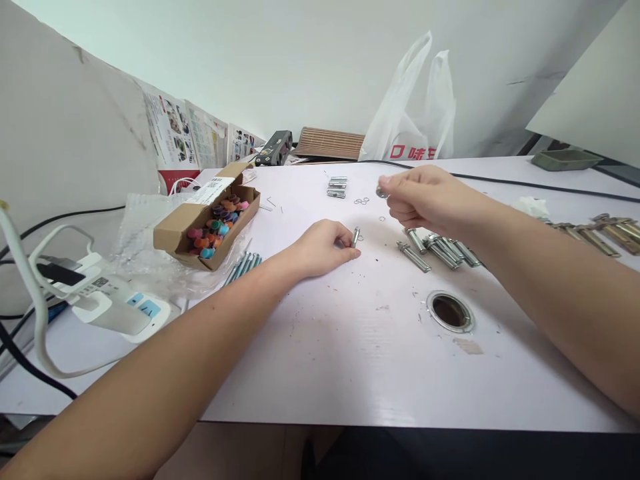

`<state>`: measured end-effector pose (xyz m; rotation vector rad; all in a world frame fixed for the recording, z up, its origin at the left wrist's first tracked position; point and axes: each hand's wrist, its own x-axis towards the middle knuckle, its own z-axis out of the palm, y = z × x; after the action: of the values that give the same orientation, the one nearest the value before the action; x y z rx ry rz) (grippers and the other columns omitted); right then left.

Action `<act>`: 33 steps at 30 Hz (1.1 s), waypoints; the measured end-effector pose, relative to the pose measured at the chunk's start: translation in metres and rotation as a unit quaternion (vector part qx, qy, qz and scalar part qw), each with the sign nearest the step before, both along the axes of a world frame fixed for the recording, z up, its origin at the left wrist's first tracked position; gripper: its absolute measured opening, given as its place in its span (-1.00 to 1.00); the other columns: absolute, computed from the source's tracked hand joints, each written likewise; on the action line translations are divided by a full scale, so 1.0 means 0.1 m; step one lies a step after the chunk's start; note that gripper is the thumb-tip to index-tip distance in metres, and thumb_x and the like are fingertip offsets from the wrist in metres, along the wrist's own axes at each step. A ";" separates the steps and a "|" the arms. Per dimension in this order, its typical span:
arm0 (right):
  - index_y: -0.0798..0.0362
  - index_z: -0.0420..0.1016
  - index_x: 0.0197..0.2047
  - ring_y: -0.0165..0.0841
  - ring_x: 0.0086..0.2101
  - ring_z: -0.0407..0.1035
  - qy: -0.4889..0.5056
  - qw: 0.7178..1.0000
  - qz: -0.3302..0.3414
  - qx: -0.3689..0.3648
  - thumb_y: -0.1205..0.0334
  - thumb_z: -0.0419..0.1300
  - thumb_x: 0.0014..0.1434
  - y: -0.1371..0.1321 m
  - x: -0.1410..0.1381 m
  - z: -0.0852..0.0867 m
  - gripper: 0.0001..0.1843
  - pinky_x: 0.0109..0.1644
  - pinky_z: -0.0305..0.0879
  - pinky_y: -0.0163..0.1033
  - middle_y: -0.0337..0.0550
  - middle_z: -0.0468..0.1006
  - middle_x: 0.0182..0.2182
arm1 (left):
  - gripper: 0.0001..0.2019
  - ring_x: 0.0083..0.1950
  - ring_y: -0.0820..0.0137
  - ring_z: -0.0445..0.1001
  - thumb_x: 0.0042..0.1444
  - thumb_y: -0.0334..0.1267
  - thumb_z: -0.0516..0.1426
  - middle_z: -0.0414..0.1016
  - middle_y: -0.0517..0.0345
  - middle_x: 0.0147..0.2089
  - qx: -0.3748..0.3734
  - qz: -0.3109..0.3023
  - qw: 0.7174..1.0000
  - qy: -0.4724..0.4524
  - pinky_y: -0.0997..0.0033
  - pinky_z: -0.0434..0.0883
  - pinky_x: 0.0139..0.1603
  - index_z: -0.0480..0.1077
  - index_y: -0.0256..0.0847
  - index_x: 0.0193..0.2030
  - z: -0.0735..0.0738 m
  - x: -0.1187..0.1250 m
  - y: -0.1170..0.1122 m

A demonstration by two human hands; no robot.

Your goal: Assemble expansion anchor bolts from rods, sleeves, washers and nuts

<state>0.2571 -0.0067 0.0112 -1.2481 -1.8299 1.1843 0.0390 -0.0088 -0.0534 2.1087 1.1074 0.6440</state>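
Observation:
My left hand [325, 247] rests on the white table [350, 347], fingers closed round a short metal bolt [355, 237] that stands upright. Above the table my right hand [425, 197] pinches a small metal washer or nut [381, 192] at its fingertips. Just beyond the right hand lie loose washers [363, 201] and short metal sleeves [337, 187]. A heap of assembled expansion bolts [440, 250] lies under my right wrist. A bundle of bare threaded rods [243, 265] lies left of my left wrist.
An open cardboard box of coloured caps [213, 223] sits at the left on plastic wrap. A power strip with cables [100, 300] is further left. A cable hole [450, 311] opens in the table. More bolts [600, 235] lie far right; a plastic bag [415, 127] stands behind.

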 end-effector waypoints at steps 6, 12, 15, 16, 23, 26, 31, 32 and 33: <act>0.01 0.08 -0.52 -0.51 -0.60 -0.19 -0.114 0.987 -0.060 -0.099 -0.09 0.22 0.23 0.14 0.25 -0.17 -0.48 -0.53 -0.20 -0.26 -0.39 -0.06 -0.64 | -0.80 -0.29 0.34 0.45 -0.01 -0.16 0.26 0.51 0.13 -0.37 -0.005 0.002 1.000 -0.005 0.29 0.40 -0.15 0.43 -0.21 -0.52 0.00 0.00 0.00; 0.05 0.60 -0.24 -0.34 -0.44 0.35 -0.367 0.927 0.011 0.074 -0.09 0.26 0.14 0.05 -0.09 -0.26 -0.64 -0.38 0.17 -0.22 -0.13 0.54 -0.41 | -0.79 -0.32 0.36 0.44 -0.02 -0.14 0.26 0.51 0.13 -0.36 -0.008 0.007 1.000 -0.009 0.29 0.40 -0.18 0.42 -0.21 -0.52 -0.02 0.00 0.01; 0.02 0.61 -0.16 -0.31 -0.40 0.40 -0.384 0.918 0.023 0.095 -0.14 0.21 0.17 0.04 -0.10 -0.21 -0.59 -0.36 0.20 -0.21 -0.11 0.58 -0.35 | -0.78 -0.33 0.37 0.43 -0.01 -0.14 0.26 0.50 0.14 -0.36 -0.012 0.007 1.000 -0.005 0.30 0.40 -0.20 0.41 -0.21 -0.52 -0.02 0.00 0.01; 0.01 0.61 -0.15 -0.30 -0.41 0.40 -0.381 0.919 0.010 0.101 -0.15 0.20 0.19 0.04 -0.05 -0.17 -0.58 -0.36 0.21 -0.20 -0.11 0.58 -0.36 | -0.78 -0.32 0.37 0.44 -0.01 -0.14 0.25 0.50 0.14 -0.37 -0.013 0.007 1.000 -0.005 0.30 0.40 -0.20 0.40 -0.21 -0.53 -0.02 0.00 0.00; 0.01 0.59 -0.25 -0.24 -0.43 0.41 -0.418 0.894 -0.139 0.079 -0.17 0.20 0.19 0.06 0.33 0.07 -0.60 -0.34 0.27 -0.12 -0.05 0.57 -0.42 | -0.78 -0.29 0.35 0.46 0.00 -0.16 0.25 0.49 0.17 -0.40 -0.010 0.004 1.000 0.010 0.30 0.40 -0.17 0.38 -0.19 -0.54 0.02 0.00 -0.01; 0.03 0.57 -0.29 -0.28 -0.47 0.39 -0.410 0.900 -0.130 0.074 -0.09 0.21 0.18 0.03 0.26 0.04 -0.66 -0.36 0.26 -0.13 -0.07 0.57 -0.44 | -0.78 -0.29 0.34 0.47 0.02 -0.17 0.24 0.50 0.16 -0.39 -0.007 0.005 1.000 0.024 0.30 0.40 -0.18 0.38 -0.19 -0.54 0.04 0.00 -0.02; 0.03 0.56 -0.33 -0.29 -0.47 0.39 -0.376 0.916 -0.075 0.120 -0.05 0.21 0.18 0.13 -0.09 0.10 -0.69 -0.39 0.22 -0.17 -0.10 0.53 -0.49 | -0.83 -0.27 0.33 0.46 0.09 -0.21 0.18 0.55 0.11 -0.29 0.050 -0.005 0.996 0.078 0.28 0.34 -0.19 0.40 -0.20 -0.47 0.07 0.01 -0.06; 0.03 0.57 -0.32 -0.27 -0.45 0.40 -0.373 0.915 -0.068 0.136 -0.04 0.21 0.18 0.21 -0.18 0.13 -0.69 -0.38 0.22 -0.16 -0.08 0.53 -0.48 | -0.83 -0.27 0.32 0.45 0.10 -0.21 0.17 0.55 0.10 -0.28 0.061 -0.007 0.994 0.089 0.27 0.33 -0.20 0.40 -0.20 -0.46 0.07 0.02 -0.07; 0.04 0.58 -0.29 -0.25 -0.43 0.41 -0.373 0.913 -0.060 0.152 -0.04 0.21 0.19 0.32 -0.27 0.15 -0.69 -0.37 0.22 -0.16 -0.06 0.53 -0.47 | -0.83 -0.28 0.32 0.44 0.11 -0.21 0.16 0.55 0.09 -0.27 0.065 -0.008 0.993 0.094 0.27 0.32 -0.21 0.39 -0.19 -0.46 0.07 0.02 -0.07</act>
<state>0.2296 0.0257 0.0264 -1.7313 -2.2976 0.3196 0.0406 -0.0162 -0.0464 2.3259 1.1774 0.5298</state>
